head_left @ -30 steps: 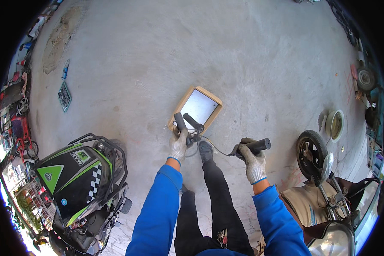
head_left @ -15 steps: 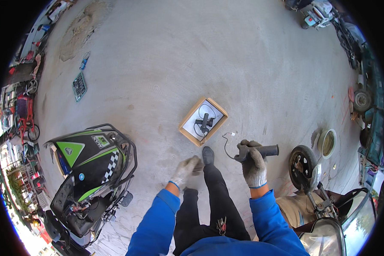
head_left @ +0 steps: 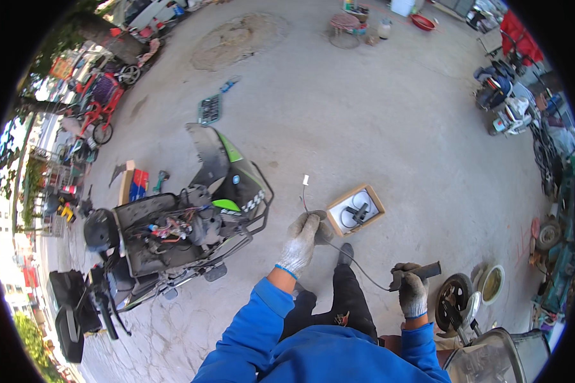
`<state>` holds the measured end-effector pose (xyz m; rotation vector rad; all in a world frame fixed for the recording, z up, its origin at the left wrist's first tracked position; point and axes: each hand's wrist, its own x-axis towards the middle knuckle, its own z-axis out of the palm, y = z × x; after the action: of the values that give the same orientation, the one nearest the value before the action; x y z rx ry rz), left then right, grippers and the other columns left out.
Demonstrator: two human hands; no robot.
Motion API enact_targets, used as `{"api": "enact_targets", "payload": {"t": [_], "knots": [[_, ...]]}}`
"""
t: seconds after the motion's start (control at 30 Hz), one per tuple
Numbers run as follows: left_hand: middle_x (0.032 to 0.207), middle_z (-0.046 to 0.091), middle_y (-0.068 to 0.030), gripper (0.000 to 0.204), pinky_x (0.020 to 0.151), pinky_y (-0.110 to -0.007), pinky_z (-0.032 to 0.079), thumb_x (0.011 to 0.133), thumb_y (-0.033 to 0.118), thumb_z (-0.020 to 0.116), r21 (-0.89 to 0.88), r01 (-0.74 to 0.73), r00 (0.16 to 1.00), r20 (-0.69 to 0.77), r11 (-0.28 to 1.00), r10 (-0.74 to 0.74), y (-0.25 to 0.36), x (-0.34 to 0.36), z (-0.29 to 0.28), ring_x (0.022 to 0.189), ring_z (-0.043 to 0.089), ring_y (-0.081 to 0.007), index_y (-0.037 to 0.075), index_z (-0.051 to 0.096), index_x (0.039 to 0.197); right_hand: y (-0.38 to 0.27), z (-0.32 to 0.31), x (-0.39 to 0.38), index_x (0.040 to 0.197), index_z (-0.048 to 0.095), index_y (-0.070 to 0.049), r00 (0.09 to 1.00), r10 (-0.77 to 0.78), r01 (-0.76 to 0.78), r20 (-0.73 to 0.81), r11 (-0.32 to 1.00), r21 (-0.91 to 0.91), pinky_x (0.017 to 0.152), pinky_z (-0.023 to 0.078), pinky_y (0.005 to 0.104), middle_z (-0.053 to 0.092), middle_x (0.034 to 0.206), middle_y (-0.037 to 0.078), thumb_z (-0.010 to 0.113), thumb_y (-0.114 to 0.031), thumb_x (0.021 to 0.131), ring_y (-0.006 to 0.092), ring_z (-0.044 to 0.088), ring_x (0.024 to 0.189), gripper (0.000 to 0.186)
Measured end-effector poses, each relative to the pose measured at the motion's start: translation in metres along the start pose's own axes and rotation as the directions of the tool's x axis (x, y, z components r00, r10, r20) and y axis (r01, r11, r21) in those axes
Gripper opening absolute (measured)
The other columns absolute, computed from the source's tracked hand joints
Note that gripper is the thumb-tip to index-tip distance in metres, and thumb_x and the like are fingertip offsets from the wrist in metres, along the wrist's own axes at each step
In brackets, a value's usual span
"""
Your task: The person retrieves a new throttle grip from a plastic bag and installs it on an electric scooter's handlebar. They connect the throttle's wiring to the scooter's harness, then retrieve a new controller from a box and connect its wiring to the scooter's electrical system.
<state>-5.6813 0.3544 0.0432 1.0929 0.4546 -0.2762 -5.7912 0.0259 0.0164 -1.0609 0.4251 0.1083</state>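
Note:
My right hand (head_left: 413,297), in a dirty white work glove, is closed around a black throttle grip (head_left: 432,270). A thin dark cable (head_left: 363,269) runs from the grip across to my left hand (head_left: 300,246), also gloved. The left fingers pinch that cable close to its far end. Beyond them the wire sticks up, ending in a small white connector (head_left: 305,180). On the ground past my feet lies an open cardboard box (head_left: 379,205) with a white bottom. Inside it rests a second black grip (head_left: 360,212) with a coiled cable.
A black and green scooter (head_left: 227,204) with its wiring exposed stands at my left. Farther off lie a tool case (head_left: 209,109) and a blue object (head_left: 229,83). Near my right are a wheel (head_left: 454,297), a round basin (head_left: 492,285) and a windshield (head_left: 492,357).
My left hand has moved forward and taken hold of the cable, stretching it away from the grip. The view has swung left, bringing more of the scooter into sight. The right hand keeps its hold.

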Motion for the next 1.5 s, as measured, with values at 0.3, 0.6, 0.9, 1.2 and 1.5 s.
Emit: {"api": "enact_targets", "payload": {"t": [0.3,0.6,0.9,1.2,1.5], "knots": [[0.094,0.076,-0.0098,0.035,0.082,-0.03,0.054,0.11,0.019,0.053,0.343,-0.376,0.894,-0.11,0.861,0.434,0.103,-0.163,-0.057,0.086,0.067,-0.0133,-0.007,0.069,0.127,0.017,0.077,-0.01,0.116,0.067,0.0,0.991,0.071,-0.078,0.113,0.995,0.061,0.081,0.062,0.0409,0.073,0.112,0.018,0.068,-0.01,0.091,0.0282,0.073,0.095,0.028],[0.096,0.078,-0.0111,0.031,0.08,-0.03,0.055,0.105,0.012,0.057,0.589,-0.532,0.751,-0.004,0.608,0.66,0.136,-0.26,-0.082,0.086,0.07,-0.0123,-0.007,0.071,0.125,0.008,0.16,-0.015,0.117,0.066,0.001,0.953,0.034,-0.01,0.3,0.997,-0.08,0.08,0.062,0.0404,0.073,0.11,0.016,0.066,-0.01,0.091,0.0244,0.072,0.095,0.027],[0.091,0.072,-0.0127,0.029,0.084,-0.037,0.057,0.106,0.004,0.052,0.234,-0.689,0.572,-0.406,0.686,0.713,0.137,-0.284,-0.112,0.086,0.069,-0.0207,-0.008,0.059,0.131,0.0,0.204,0.005,0.119,0.067,0.0,0.876,-0.057,0.071,0.478,0.997,-0.012,0.102,0.054,0.0425,0.07,0.119,0.018,0.069,-0.012,0.093,0.0271,0.068,0.106,0.029],[0.085,0.067,-0.012,0.027,0.078,-0.043,0.056,0.111,0.023,0.057,0.133,-0.812,0.459,-0.454,0.568,0.763,0.12,-0.296,-0.148,0.083,0.068,-0.0287,-0.002,0.062,0.12,-0.013,0.236,0.019,0.121,0.068,-0.006,0.789,-0.087,0.079,0.608,0.996,0.04,0.098,0.055,0.0425,0.068,0.124,0.017,0.073,-0.019,0.093,0.0288,0.064,0.115,0.031],[0.093,0.071,-0.0178,0.032,0.079,-0.047,0.058,0.11,0.028,0.059,0.02,-0.853,0.46,-0.447,0.522,0.768,0.117,-0.31,-0.162,0.089,0.071,-0.0355,-0.002,0.062,0.121,-0.018,0.252,0.002,0.126,0.066,-0.008,0.765,-0.041,-0.013,0.642,0.997,0.08,0.079,0.063,0.0365,0.066,0.126,0.015,0.073,-0.028,0.094,0.0296,0.066,0.115,0.038]]}}
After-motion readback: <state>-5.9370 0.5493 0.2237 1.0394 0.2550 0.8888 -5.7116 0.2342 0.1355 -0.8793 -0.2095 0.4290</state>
